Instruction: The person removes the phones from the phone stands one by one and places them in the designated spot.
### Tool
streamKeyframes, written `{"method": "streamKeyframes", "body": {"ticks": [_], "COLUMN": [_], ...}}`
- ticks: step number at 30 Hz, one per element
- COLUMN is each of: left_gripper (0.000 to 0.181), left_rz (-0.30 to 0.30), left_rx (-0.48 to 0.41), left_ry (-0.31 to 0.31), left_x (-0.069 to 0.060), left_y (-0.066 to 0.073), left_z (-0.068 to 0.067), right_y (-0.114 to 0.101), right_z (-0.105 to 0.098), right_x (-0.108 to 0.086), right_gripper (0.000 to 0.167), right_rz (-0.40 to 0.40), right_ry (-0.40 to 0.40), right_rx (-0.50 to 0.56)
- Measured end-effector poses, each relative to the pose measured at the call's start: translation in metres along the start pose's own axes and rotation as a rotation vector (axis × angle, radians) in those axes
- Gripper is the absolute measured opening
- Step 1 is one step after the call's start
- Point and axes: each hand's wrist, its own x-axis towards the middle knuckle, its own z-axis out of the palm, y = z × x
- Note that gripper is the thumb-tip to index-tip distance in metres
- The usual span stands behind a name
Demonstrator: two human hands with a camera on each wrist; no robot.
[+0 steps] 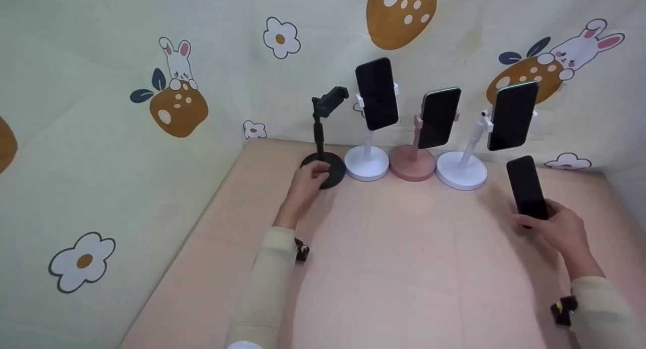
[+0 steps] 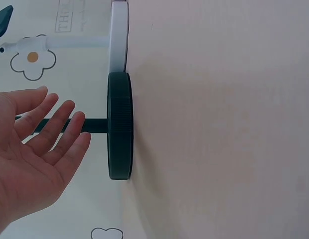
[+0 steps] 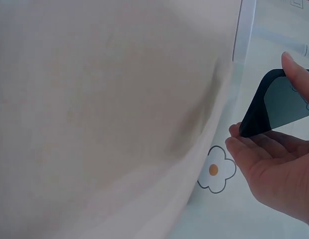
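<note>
The black phone (image 1: 527,187) is above the right part of the surface (image 1: 414,268), its long axis running up and away from the person, the top end leaning a little left. Its dark screen faces back toward the person; it is a flat, glossy slab with rounded corners, and the right wrist view catches a pale reflection in it. The right hand (image 1: 562,228) grips its lower end, thumb on the near edge and fingers behind.

At the left end of the row is a dark stand (image 1: 319,137), its stem upright on a round disc base with a finely ridged rim, its holder tilting up to the right. The left hand (image 1: 306,180) is beside that stem, over the base, fingers relaxed and parted, gripping nothing; whether a fingertip touches the stand I cannot tell.

Next to it are 3 more disc-based stands: a white stand (image 1: 367,165), a pink stand (image 1: 413,165) and another white stand (image 1: 462,172), each clamping a phone lengthwise, screen to the person. Pale sleeves (image 1: 262,283) cover both forearms. The surface wears a smooth, peach-pink covering, and behind it hangs a pale wall covering (image 1: 217,61) printed with rabbits and flowers.
</note>
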Motion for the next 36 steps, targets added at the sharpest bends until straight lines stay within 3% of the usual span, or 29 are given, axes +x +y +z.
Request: {"method": "streamKeyframes", "body": {"ticks": [6, 14, 36], "left_gripper": [0.026, 0.028, 0.027], "left_rz": [-0.005, -0.018, -0.014], "left_rx": [-0.016, -0.012, -0.013], "left_ry": [0.009, 0.004, 0.005], "left_x": [-0.003, -0.003, -0.003], "left_y": [-0.004, -0.005, -0.003], "left_z": [-0.001, 0.000, -0.001], "right_y": [0.000, 0.003, 0.007], "right_z": [0.000, -0.005, -0.011], "right_x": [0.001, 0.005, 0.020], "right_gripper": [0.099, 0.109, 0.105], "right_rz": [-0.019, 0.026, 0.061], "right_ry": [-0.004, -0.020, -0.023], "right_rx": [-0.034, -0.072, -0.211]}}
